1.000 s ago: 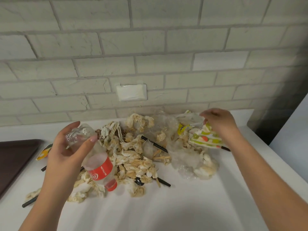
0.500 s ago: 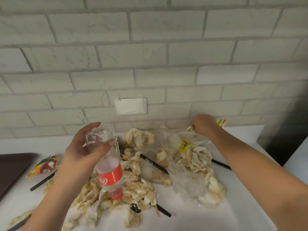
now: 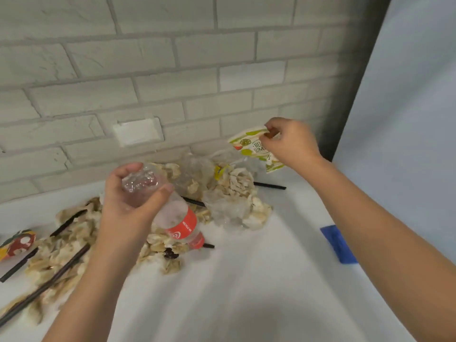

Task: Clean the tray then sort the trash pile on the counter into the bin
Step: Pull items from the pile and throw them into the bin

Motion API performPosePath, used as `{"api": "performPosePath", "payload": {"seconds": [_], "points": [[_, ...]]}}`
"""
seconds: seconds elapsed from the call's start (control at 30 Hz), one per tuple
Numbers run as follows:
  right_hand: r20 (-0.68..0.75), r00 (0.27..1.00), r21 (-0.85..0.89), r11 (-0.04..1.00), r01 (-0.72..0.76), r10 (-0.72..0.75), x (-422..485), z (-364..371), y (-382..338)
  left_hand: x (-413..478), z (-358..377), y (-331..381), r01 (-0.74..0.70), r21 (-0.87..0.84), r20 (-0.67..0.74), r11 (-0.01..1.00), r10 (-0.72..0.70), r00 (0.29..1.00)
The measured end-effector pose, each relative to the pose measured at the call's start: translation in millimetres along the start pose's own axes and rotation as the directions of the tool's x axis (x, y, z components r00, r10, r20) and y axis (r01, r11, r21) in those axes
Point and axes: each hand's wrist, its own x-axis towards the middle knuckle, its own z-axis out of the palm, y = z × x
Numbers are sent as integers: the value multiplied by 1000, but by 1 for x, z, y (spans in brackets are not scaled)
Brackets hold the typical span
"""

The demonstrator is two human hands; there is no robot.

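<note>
From my head camera, looking down: my left hand [image 3: 128, 201] is wrapped round the base end of a clear plastic bottle [image 3: 176, 215]. The thumb and fingers are curled on it, and its red label and red cap tilt down toward the near right, above the heap. My right hand [image 3: 292, 144] is raised at the far right by the brick wall [image 3: 172, 70]. Its fingertips are pinched on the top edge of a green-and-white snack packet [image 3: 249, 144], which hangs clear of the counter [image 3: 259, 292].

The trash pile [image 3: 237, 193] spreads across the far and left part of the counter: pale peelings, crumpled clear plastic, and black straws [image 3: 270, 186] poking out. A colourful wrapper [image 3: 17, 244] lies at the far left edge, and a blue object [image 3: 339, 244] sits at the right edge of the counter; I cannot tell what that one is. Neither the tray nor the bin shows here.

I judge I am in the sorting step, with one recyclable and one wrapper in hand. The next move calls for finding the bin, carrying both there without dragging the bottle's cap through the peelings, and letting each go into its proper section.
</note>
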Motion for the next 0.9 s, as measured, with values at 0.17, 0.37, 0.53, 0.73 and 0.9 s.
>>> {"api": "performPosePath", "payload": {"seconds": [0.17, 0.37, 0.53, 0.73, 0.9], "points": [[85, 905, 381, 826, -415, 416, -165, -50, 51, -71, 51, -1, -10, -89, 254, 996, 32, 967], [143, 576, 475, 455, -754, 805, -358, -120, 122, -186, 109, -10, 9, 6, 516, 1000, -11, 856], [209, 328, 465, 201, -862, 921, -455, -127, 186, -271, 164, -26, 79, 82, 664, 994, -113, 739], [280, 54, 386, -61, -920, 958, -549, -111, 279, -373, 246, -98, 85, 288, 721, 954, -274, 636], [298, -131, 219, -201, -955, 946, -621, -69, 367, -454, 298, -207, 186, 543, 597, 819, -532, 600]]}}
